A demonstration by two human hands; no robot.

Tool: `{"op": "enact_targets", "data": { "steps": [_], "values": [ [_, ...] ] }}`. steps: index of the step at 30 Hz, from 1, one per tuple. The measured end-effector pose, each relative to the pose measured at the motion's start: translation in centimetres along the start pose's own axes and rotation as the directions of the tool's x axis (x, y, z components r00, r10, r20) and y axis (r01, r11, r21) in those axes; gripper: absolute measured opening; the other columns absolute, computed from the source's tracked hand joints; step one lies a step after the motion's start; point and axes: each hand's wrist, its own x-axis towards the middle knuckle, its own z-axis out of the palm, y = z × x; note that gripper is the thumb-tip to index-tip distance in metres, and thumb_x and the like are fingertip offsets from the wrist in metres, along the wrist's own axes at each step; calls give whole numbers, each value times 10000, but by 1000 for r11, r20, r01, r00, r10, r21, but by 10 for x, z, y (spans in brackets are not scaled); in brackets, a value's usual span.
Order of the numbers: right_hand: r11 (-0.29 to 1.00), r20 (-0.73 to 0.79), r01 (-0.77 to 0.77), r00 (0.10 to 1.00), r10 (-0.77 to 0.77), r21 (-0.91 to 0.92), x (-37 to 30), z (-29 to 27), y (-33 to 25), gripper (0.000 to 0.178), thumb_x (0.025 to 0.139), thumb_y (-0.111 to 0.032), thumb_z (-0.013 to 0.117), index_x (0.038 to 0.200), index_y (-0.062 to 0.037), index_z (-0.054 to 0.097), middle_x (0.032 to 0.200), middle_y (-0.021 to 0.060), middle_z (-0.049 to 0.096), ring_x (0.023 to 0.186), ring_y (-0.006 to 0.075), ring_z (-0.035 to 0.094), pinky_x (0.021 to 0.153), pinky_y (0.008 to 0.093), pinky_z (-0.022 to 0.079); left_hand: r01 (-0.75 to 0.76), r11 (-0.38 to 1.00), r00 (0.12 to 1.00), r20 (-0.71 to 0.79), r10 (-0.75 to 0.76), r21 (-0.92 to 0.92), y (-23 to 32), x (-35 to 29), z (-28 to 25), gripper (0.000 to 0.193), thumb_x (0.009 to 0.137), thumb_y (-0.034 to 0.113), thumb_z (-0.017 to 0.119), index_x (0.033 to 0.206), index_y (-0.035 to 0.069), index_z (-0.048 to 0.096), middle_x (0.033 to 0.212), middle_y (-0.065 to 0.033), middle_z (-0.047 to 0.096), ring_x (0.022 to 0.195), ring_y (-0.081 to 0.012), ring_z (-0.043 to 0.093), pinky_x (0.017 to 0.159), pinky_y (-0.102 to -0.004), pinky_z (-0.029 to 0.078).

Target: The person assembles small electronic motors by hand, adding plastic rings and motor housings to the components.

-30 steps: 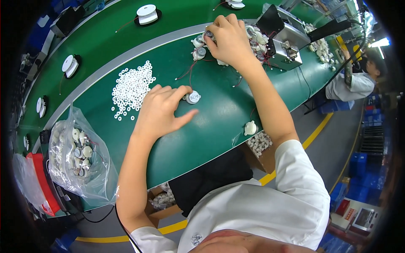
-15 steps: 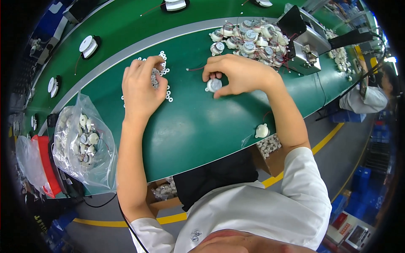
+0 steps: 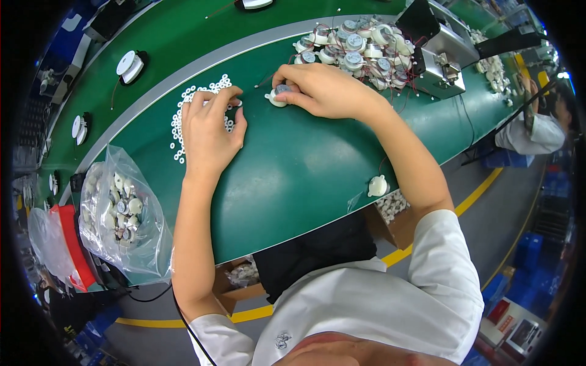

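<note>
My left hand (image 3: 210,125) is over a scatter of small white ring washers (image 3: 177,131) on the green tabletop. Its thumb and forefinger are pinched around one white washer (image 3: 238,104). To the right, my right hand (image 3: 326,90) grips a small round motor (image 3: 278,97) with a white flanged body and a silvery top, held just above the table. A thin lead with a small plug extends from it toward the far side. Beyond that hand lies a heap of similar motors (image 3: 354,43) with tangled red wires.
A metal fixture (image 3: 441,76) stands right of the heap. One motor (image 3: 378,186) rests by the near edge. A clear bag of motors (image 3: 122,207) sits at left beside a red bin (image 3: 74,247). Beyond runs a green conveyor with round white parts (image 3: 129,67). Another person (image 3: 537,131) sits far right.
My right hand has moved left and away from me with the motor, toward my left hand. My left hand has drawn back slightly from the washers, a washer now showing at its fingertips.
</note>
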Motion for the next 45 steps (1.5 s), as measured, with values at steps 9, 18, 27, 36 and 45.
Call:
{"op": "enact_targets", "data": {
  "steps": [9, 18, 27, 36, 45],
  "values": [
    [966, 40, -177, 984, 172, 190, 6, 4, 6, 368, 1043, -358, 696, 996, 7, 696, 734, 107, 695, 604, 206, 623, 570, 346, 481, 83, 971, 996, 3, -85, -222, 19, 5, 19, 532, 783, 72, 849, 1285, 150, 692, 903, 52, 766, 938, -186, 628, 862, -367, 454],
    [960, 34, -132, 991, 127, 246, 5, -3, 11, 273, 1047, -277, 682, 1111, -13, 713, 843, 96, 709, 703, 184, 638, 631, 333, 506, 156, 923, 988, 58, -144, -351, 19, 4, 32, 626, 796, 121, 884, 1371, 155, 641, 956, 39, 775, 917, -197, 679, 887, -375, 466],
    [979, 93, 198, 975, -201, 38, -2, -22, 14, 230, 910, -64, 733, 1134, -66, 679, 1136, 97, 642, 1040, 286, 628, 891, 394, 524, 141, 959, 988, 95, -121, -247, 26, 1, 22, 753, 778, 135, 914, 1457, 156, 590, 1027, -6, 778, 949, -201, 678, 952, -368, 497],
    [968, -58, -46, 998, 33, -248, 2, -23, -16, 362, 924, -317, 797, 1123, -89, 599, 972, 108, 672, 922, 308, 688, 794, 417, 552, 120, 949, 993, 29, -116, -293, 23, -1, 27, 731, 778, 131, 890, 1447, 164, 596, 964, 28, 762, 897, -183, 660, 895, -361, 455],
    [982, 56, -3, 998, 13, -188, -2, -18, -1, 185, 982, -209, 705, 1081, -76, 622, 1003, 115, 696, 917, 332, 699, 775, 427, 557, 161, 925, 987, 67, -147, -344, 25, 1, 26, 643, 829, 92, 842, 1426, 174, 616, 928, 33, 767, 906, -182, 673, 939, -369, 467]
  ]
}}
